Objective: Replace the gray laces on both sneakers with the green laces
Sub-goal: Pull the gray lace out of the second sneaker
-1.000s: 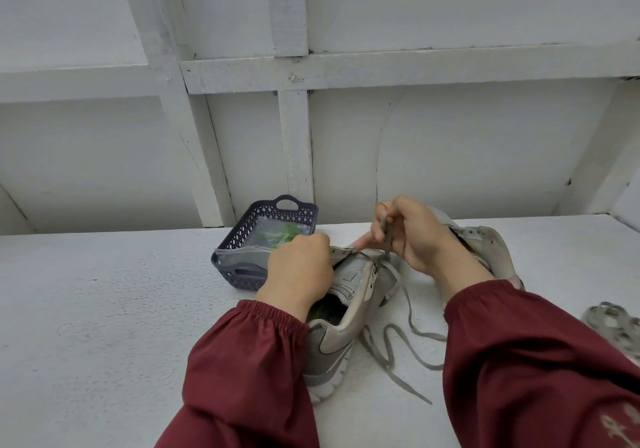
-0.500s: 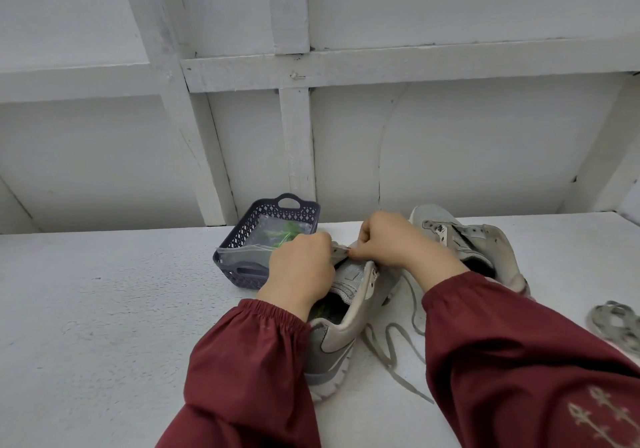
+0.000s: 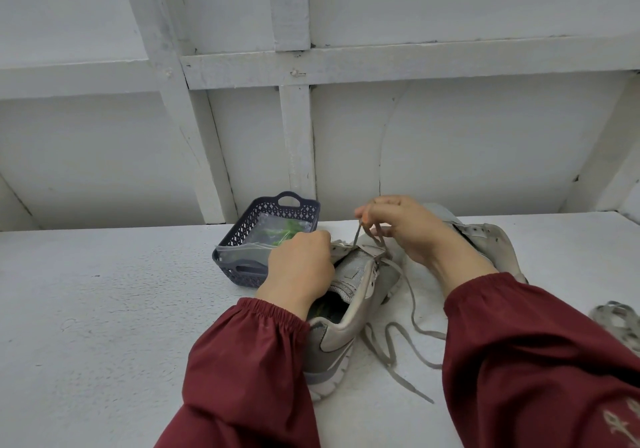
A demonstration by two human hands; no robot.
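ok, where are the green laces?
Head view, left of centre: green laces in the clear bag inside the dark basket, just beyond the left hand and sneaker.

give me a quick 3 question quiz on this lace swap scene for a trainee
1. True or false: the right hand pinches the gray lace above the near sneaker.
2. Where are the green laces? A) in the basket B) threaded through a shoe C) loose on the table
3. Which hand steadies the near sneaker?

Key: 1 true; 2 A; 3 the left hand.
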